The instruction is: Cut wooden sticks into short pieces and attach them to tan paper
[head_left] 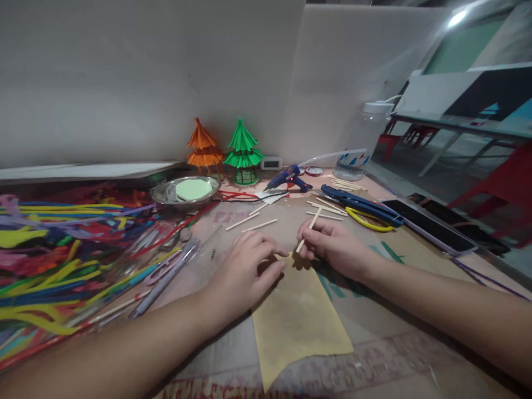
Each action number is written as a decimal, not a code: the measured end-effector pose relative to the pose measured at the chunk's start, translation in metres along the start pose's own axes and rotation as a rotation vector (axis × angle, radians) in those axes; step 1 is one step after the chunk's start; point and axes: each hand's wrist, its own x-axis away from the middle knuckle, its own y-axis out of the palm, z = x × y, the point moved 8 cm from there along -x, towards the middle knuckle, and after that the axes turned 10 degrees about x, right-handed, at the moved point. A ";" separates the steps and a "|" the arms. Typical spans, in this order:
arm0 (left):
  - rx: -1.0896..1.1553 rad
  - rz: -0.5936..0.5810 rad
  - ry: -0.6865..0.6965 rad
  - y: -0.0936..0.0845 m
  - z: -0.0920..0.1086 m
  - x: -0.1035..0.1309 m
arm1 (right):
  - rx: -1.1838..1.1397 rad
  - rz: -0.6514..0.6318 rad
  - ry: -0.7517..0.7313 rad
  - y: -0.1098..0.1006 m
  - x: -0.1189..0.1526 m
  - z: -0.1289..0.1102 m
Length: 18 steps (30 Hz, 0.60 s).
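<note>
Pinched between the thumb and fingers of my right hand (328, 244) is a thin wooden stick (315, 219), tilted upward. My left hand (255, 263) rests just to the left, fingers bent and apart, with nothing seen in it. Beneath both hands lies a piece of yellowish sandpaper-like sheet (301, 321) with a ragged lower edge. Loose wooden sticks (260, 225) lie beyond my left hand, and several more sticks (326, 208) sit past my right hand.
A blue glue gun (286, 178) stands at the back, near orange (202, 147) and green pipe-cleaner trees (243, 147). Colourful pipe cleaners (50, 266) crowd the left, beside a metal dish (162, 194). Toward the right are a blue cutter (357, 204), yellow-handled tool (369, 220), phone (430, 226) and jar (353, 144).
</note>
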 end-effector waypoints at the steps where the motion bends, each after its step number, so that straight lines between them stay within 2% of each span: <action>1: 0.002 -0.001 0.008 0.000 0.000 0.000 | -0.010 -0.024 -0.012 0.004 0.002 -0.001; 5: 0.010 -0.022 0.089 -0.001 0.006 -0.001 | -0.032 -0.161 -0.049 0.022 0.006 -0.003; 7: 0.022 -0.025 0.120 -0.003 0.010 -0.001 | -0.037 -0.182 -0.057 0.025 0.006 -0.004; 11: 0.040 -0.027 0.115 -0.004 0.010 -0.001 | 0.013 -0.155 -0.056 0.024 0.004 -0.004; 14: 0.056 -0.046 0.083 -0.003 0.007 -0.002 | 0.128 -0.087 -0.086 0.022 0.008 -0.008; 18: 0.023 -0.076 0.073 0.002 0.003 -0.002 | 0.349 0.020 -0.267 0.022 0.020 -0.025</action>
